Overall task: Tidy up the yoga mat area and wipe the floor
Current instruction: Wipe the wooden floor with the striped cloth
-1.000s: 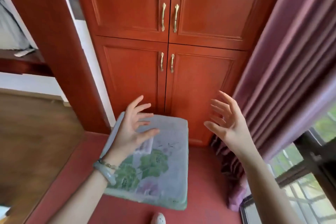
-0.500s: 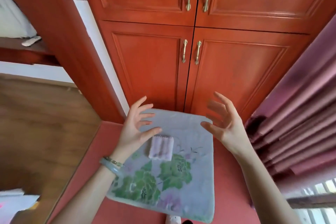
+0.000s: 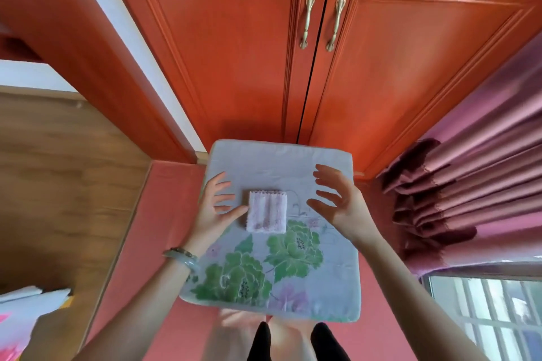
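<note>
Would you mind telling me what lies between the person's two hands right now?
In the head view, a small folded pink cloth lies between the left hand and the right hand, resting on the floral cushion; both hands are open.

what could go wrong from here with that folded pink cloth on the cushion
The folded pink cloth lies loose on the cushion, with the left hand and right hand open beside it; a one-sided grip may well unfold it. Lifting the cushion instead could tip the cloth off. The curtain bunched at the right might snag.
</note>
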Demonstrator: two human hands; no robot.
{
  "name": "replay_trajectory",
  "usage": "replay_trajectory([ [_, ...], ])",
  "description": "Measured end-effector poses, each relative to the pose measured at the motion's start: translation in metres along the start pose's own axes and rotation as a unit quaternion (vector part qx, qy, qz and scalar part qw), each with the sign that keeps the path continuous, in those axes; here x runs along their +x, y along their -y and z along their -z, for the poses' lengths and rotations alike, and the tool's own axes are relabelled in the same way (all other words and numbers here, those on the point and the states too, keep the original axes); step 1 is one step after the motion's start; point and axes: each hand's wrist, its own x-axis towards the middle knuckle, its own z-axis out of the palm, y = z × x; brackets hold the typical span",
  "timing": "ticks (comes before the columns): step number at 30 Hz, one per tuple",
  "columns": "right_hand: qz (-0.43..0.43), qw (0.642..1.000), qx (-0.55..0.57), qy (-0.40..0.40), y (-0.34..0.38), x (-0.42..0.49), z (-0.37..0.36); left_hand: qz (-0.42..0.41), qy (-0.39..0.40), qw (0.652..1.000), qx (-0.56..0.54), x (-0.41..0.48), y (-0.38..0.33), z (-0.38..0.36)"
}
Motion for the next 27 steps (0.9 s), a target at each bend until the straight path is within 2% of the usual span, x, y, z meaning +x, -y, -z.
replay_trajectory([
  [7, -0.075, 0.997, -0.022, -0.008, -0.064, 0.03, -0.051, 0.063, 0.094, 0.988, 0.103, 0.046, 0.079, 0.001],
  [13, -0.158, 0.986, -0.021, -0.056, -0.134, 0.054, -0.083, 0.096, 0.126, 0.977, 0.144, 0.079, 0.131, -0.03],
  [20, -0.246, 0.966, -0.061, -0.055, -0.202, 0.067, -0.108, 0.163, 0.094, 0.974, 0.126, 0.084, 0.183, -0.064],
  [23, -0.277, 0.957, -0.076, -0.028, -0.215, 0.074, -0.114, 0.204, 0.031, 0.975, 0.08, 0.09, 0.19, -0.073],
  [27, -0.336, 0.941, -0.029, 0.009, -0.223, 0.081, -0.118, 0.208, -0.006, 0.976, 0.062, 0.098, 0.189, -0.081],
])
